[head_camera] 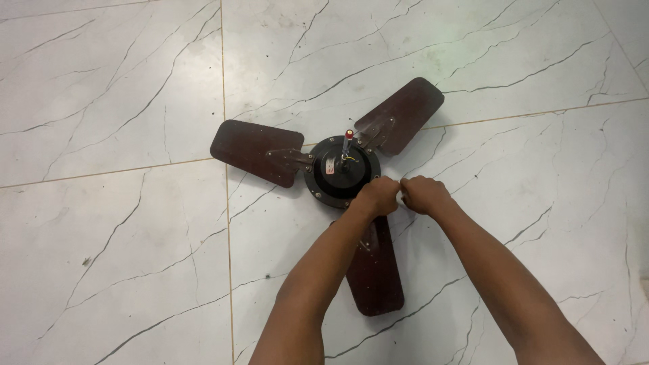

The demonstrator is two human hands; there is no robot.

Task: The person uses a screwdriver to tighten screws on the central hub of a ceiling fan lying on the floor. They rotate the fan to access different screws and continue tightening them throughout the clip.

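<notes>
The ceiling fan [341, 177] lay flat on the marble floor [122, 223], motor hub facing up. Both hands met at the hub's near edge, where the near blade [376, 270] joined and ran back toward the person. The left hand [377, 197] was clenched there; the right hand [424, 195], just beside it, looked clenched too, though on what I couldn't tell.
</notes>
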